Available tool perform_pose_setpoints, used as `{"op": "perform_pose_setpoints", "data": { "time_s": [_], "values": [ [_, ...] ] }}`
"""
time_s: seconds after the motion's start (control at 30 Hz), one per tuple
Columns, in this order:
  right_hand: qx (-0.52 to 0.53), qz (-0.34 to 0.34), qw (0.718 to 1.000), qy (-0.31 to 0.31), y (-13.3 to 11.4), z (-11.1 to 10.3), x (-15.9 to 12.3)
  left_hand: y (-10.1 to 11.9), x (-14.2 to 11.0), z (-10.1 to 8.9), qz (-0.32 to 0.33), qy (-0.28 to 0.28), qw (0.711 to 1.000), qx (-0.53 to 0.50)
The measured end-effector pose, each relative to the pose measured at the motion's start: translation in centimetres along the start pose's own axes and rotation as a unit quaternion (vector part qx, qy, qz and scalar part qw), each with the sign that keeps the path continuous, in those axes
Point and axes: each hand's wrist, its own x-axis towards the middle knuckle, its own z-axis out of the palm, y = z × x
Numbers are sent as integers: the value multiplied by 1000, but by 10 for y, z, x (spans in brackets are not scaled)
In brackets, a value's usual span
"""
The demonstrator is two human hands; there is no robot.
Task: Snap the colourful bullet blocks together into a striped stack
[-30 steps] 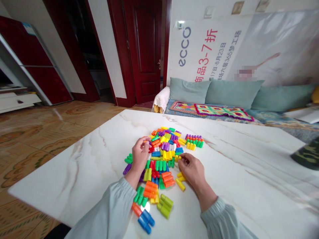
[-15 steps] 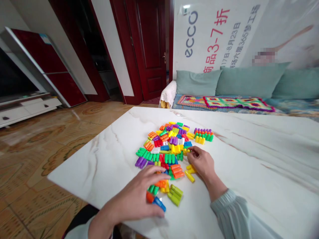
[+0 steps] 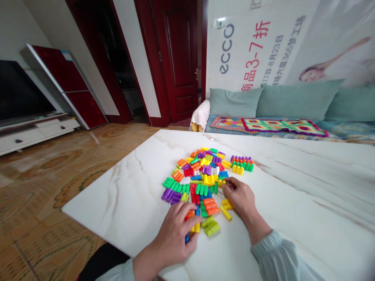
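Colourful plastic finger-shaped building blocks lie in a loose heap (image 3: 202, 190) on the marble-patterned table. My left hand (image 3: 177, 232) rests at the near end of the heap. Its fingers arch over orange and blue blocks, with the thumb apart from them and a yellow block (image 3: 195, 227) showing in the gap. My right hand (image 3: 240, 195) pinches a small yellow block (image 3: 221, 182) at the heap's right edge; its fingertips are partly hidden. Under that wrist lie more yellow blocks (image 3: 225, 213). A lime-green block (image 3: 211, 227) sits between the two hands.
A row of joined purple, orange, green and yellow blocks (image 3: 241, 165) stands right of the heap. The white table (image 3: 293, 187) ends at the left over a tiled floor (image 3: 96, 164). Behind it is a sofa with green cushions (image 3: 299, 99).
My left hand has drawn its fingers and thumb closer around the near blocks, and the lime-green block has shifted or turned slightly. My right hand keeps its pinch. The view has tilted a little.
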Motion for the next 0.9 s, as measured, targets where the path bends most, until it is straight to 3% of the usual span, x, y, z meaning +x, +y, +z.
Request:
{"op": "perform_pose_setpoints", "data": {
  "time_s": [0.33,0.57,0.77,0.9],
  "values": [
    [-4,2,1000,-11,1,0,0,-15,11,-4,84,-12,996,-16],
    [8,-2,1000,-8,0,0,0,-13,6,2,10,19,1000,3],
    [13,14,1000,-18,0,0,0,-12,9,6,4,24,1000,-7],
    [13,19,999,-24,-2,-2,0,-12,10,10,0,59,998,-15]
  ]
}}
